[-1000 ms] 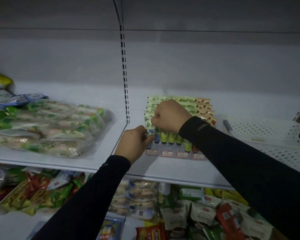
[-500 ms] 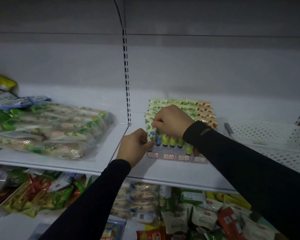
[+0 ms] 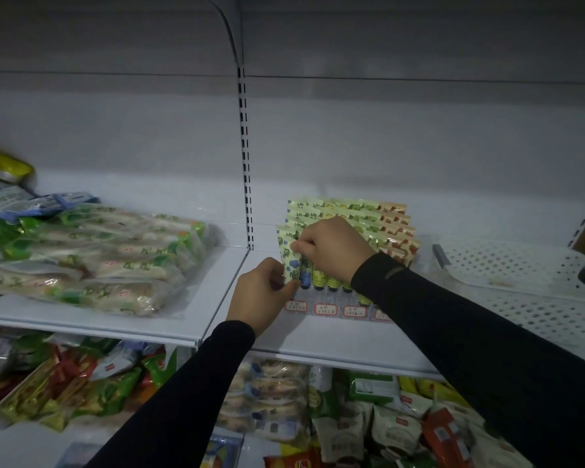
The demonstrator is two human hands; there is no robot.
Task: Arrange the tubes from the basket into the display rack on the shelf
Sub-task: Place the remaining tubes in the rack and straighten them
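Note:
A clear display rack with red-edged price labels stands on the white shelf. Rows of small printed tubes fill it, green at the left, orange at the right. At the rack's front left corner both hands hold one green-and-blue tube, upright with its cap down. My right hand pinches its upper part from above. My left hand pinches its lower end. The basket is not in view.
Bagged snacks lie in a pile on the left shelf section. A white perforated tray sits to the right of the rack. Below the shelf, more packaged goods crowd the lower tier. A slotted upright divides the back wall.
Both hands have stayed at the rack's front left corner. The tube between them now shows more fully, its cap end low at the front row. The view has shifted slightly.

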